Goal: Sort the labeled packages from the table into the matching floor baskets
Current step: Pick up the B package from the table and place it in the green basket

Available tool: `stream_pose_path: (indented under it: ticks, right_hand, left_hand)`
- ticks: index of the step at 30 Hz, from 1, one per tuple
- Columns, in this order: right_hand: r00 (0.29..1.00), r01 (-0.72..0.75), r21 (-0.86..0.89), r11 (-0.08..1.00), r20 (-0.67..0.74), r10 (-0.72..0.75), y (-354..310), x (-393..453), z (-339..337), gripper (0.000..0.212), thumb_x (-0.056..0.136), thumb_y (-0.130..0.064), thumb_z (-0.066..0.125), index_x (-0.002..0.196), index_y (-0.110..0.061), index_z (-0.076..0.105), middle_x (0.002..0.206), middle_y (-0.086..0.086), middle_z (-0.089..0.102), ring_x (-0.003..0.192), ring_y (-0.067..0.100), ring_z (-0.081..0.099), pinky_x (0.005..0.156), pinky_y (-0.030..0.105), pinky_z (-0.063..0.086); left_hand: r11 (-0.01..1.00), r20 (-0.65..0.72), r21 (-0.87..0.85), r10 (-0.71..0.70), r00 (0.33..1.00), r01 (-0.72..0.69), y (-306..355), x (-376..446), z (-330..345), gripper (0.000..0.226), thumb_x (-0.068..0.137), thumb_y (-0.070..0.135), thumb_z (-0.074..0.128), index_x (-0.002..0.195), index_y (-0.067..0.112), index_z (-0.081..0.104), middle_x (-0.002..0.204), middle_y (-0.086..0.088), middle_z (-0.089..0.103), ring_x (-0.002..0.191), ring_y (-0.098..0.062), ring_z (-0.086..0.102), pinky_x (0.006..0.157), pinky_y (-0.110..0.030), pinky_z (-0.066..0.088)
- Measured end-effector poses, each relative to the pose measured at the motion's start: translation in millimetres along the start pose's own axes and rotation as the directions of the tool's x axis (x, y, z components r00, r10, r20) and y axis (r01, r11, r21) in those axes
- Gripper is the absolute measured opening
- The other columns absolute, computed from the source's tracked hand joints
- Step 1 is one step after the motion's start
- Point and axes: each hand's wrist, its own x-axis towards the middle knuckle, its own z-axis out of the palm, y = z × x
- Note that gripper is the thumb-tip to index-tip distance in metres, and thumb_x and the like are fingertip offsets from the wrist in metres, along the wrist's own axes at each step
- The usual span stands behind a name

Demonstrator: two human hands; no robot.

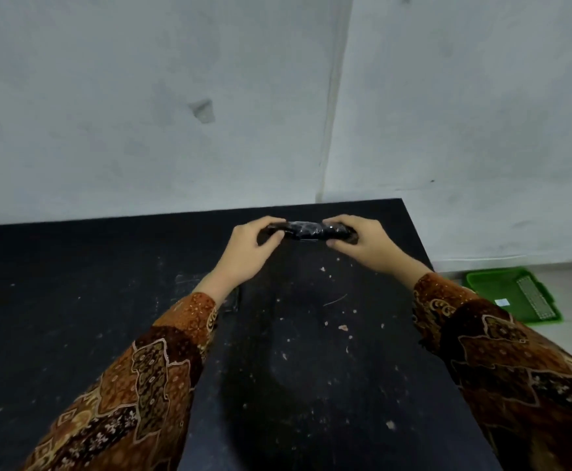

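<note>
A small black, shiny plastic-wrapped package (306,230) is held edge-on near the far edge of the black table (74,300). My left hand (249,248) grips its left end and my right hand (363,241) grips its right end. No label shows from this angle. Whether the package touches the tabletop I cannot tell. A green floor basket (488,287) lies on the tiled floor to the right of the table, with a small white label and a pale mesh strip inside it.
The tabletop carries scattered crumbs and paper scraps (343,328) near its middle. A grey plastered wall (176,113) rises right behind the table. The table's right edge runs diagonally past my right sleeve, with the floor beyond it.
</note>
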Motion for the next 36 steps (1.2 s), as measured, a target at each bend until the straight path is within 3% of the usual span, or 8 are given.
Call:
stream_pose_path:
  ticks: [5, 8, 13, 18, 22, 26, 31, 36]
  right_hand:
    - [0.996, -0.017, 0.15, 0.989, 0.085, 0.004, -21, 1, -40, 0.005, 0.088, -0.029, 0.062, 0.091, -0.027, 0.06, 0.077, -0.009, 0.061, 0.057, -0.009, 0.055, 0.057, 0.005, 0.041]
    - [0.988, -0.04, 0.234, 0.971, 0.153, 0.004, -24, -2, -48, 0.007, 0.09, -0.025, 0.059, 0.097, -0.023, 0.06, 0.081, -0.005, 0.063, 0.061, -0.003, 0.061, 0.059, 0.01, 0.048]
    - [0.979, -0.064, 0.22, 0.973, 0.201, 0.018, -17, -7, -50, 0.019, 0.092, -0.031, 0.055, 0.105, -0.018, 0.059, 0.083, 0.002, 0.065, 0.064, 0.009, 0.062, 0.059, 0.015, 0.051]
    - [0.981, -0.074, 0.23, 0.97, 0.194, 0.029, -15, -10, -51, 0.002, 0.091, -0.038, 0.054, 0.092, -0.037, 0.056, 0.081, -0.009, 0.062, 0.062, -0.001, 0.06, 0.057, 0.013, 0.052]
    - [0.982, -0.117, 0.348, 0.93, 0.178, 0.057, -7, -13, -44, 0.03, 0.088, -0.035, 0.061, 0.114, -0.022, 0.058, 0.098, -0.009, 0.067, 0.08, -0.006, 0.066, 0.064, 0.018, 0.056]
    - [0.987, -0.148, 0.588, 0.795, 0.134, 0.085, -4, -14, -38, 0.028, 0.084, -0.018, 0.068, 0.109, -0.018, 0.057, 0.111, 0.008, 0.068, 0.099, 0.022, 0.069, 0.072, 0.032, 0.061]
    - [0.973, -0.129, 0.412, 0.902, 0.23, 0.034, -17, -5, -53, 0.015, 0.086, -0.026, 0.064, 0.1, -0.029, 0.059, 0.097, -0.002, 0.067, 0.082, 0.011, 0.064, 0.06, 0.019, 0.051]
    - [0.972, -0.12, 0.404, 0.907, 0.232, 0.025, -29, 5, -59, 0.021, 0.082, -0.031, 0.068, 0.101, -0.023, 0.065, 0.092, -0.004, 0.073, 0.083, 0.013, 0.07, 0.074, 0.027, 0.057]
  left_hand:
    - [0.976, -0.065, -0.203, -0.092, 0.994, 0.077, 28, 7, -9, 0.017, 0.089, 0.035, 0.058, 0.098, 0.024, 0.066, 0.092, 0.01, 0.068, 0.086, -0.002, 0.062, 0.077, -0.018, 0.048]
    - [0.952, -0.091, -0.288, -0.134, 0.987, 0.103, 33, 3, -3, 0.024, 0.088, 0.037, 0.058, 0.094, 0.015, 0.067, 0.09, 0.002, 0.069, 0.087, -0.011, 0.063, 0.078, -0.023, 0.049]
    - [0.896, 0.013, -0.412, -0.175, 0.984, 0.165, 36, -10, 6, 0.019, 0.085, 0.018, 0.066, 0.103, 0.015, 0.062, 0.1, 0.002, 0.069, 0.094, -0.008, 0.064, 0.075, -0.013, 0.052]
    - [0.844, 0.031, -0.496, -0.218, 0.975, 0.204, 42, -15, 13, 0.024, 0.084, 0.007, 0.064, 0.108, 0.01, 0.06, 0.103, -0.006, 0.069, 0.093, -0.012, 0.065, 0.075, -0.015, 0.055]
    - [0.805, 0.033, -0.547, -0.252, 0.967, 0.228, 41, -13, 13, 0.023, 0.084, 0.006, 0.064, 0.106, 0.013, 0.061, 0.106, -0.01, 0.069, 0.099, -0.021, 0.066, 0.084, -0.03, 0.056]
    - [0.656, 0.106, -0.687, -0.336, 0.936, 0.313, 40, -15, 20, 0.024, 0.083, 0.005, 0.064, 0.104, 0.016, 0.062, 0.103, -0.004, 0.07, 0.099, -0.019, 0.068, 0.077, -0.028, 0.059]
    - [0.853, 0.077, -0.419, -0.308, 0.948, 0.311, 35, -17, 20, 0.054, 0.078, 0.009, 0.071, 0.127, 0.017, 0.049, 0.116, -0.003, 0.059, 0.107, -0.019, 0.06, 0.093, -0.035, 0.05]
    - [0.918, 0.14, -0.325, -0.19, 0.972, 0.226, 48, -12, 20, 0.033, 0.082, 0.008, 0.067, 0.113, 0.016, 0.06, 0.098, -0.006, 0.069, 0.093, -0.018, 0.066, 0.084, -0.03, 0.054]
